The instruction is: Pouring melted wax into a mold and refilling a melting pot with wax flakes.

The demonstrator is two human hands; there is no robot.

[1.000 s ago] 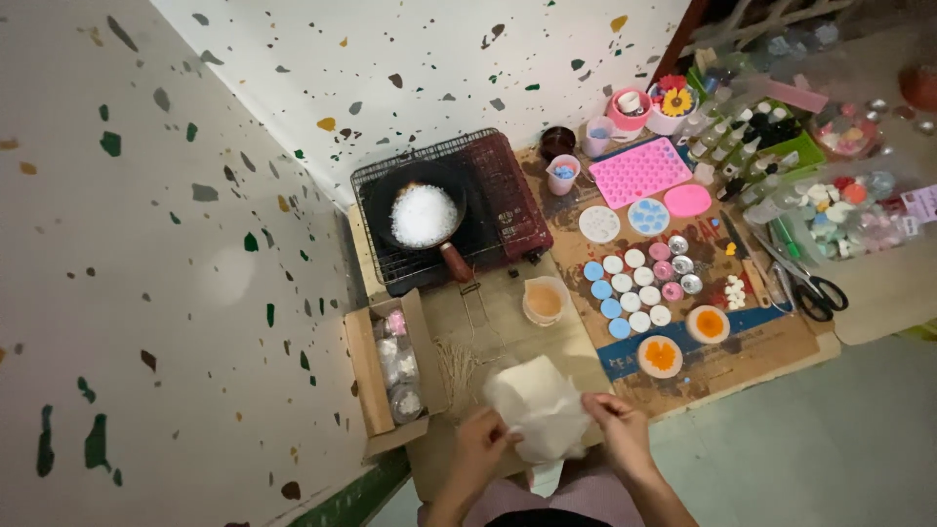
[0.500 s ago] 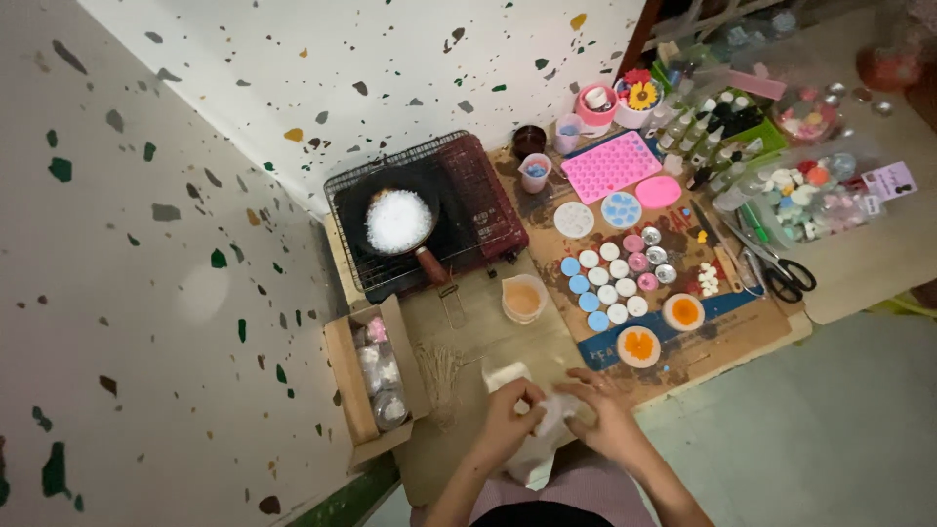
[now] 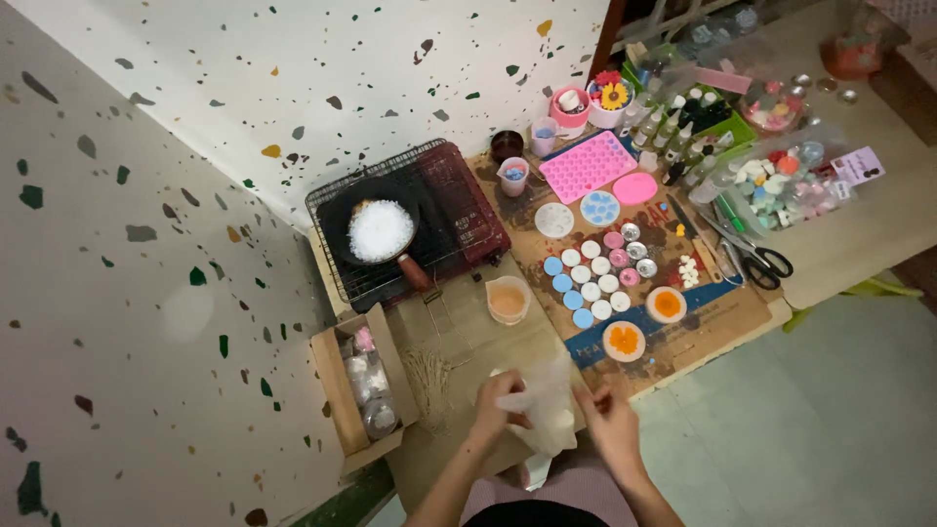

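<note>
Both hands, left (image 3: pixel 496 402) and right (image 3: pixel 610 420), pinched shut on a thin white plastic bag (image 3: pixel 547 415), just below the orange-filled measuring cup (image 3: pixel 508 299). Contents probably few, hard to tell. Risk: a slipping pinch, bag sagging, contents spilled over the cardboard mat (image 3: pixel 459 342).

a red and black portable stove (image 3: pixel 410 229) sits by the speckled wall, and everything else lies around it. on the stove rests a dark pan (image 3: pixel 376 229) holding white flakes, its brown handle pointing away from the wall. just below the stove stands a small beaker (image 3: pixel 508 299) of orange liquid. down and left of the stove lies an open cardboard box (image 3: pixel 359 388) with what may be small wrapped jars. right of the stove are a pink mould (image 3: pixel 588 166), rows of round blue and white discs (image 3: pixel 586 283), and, farther right, black-handled scissors (image 3: pixel 759 258).
</note>
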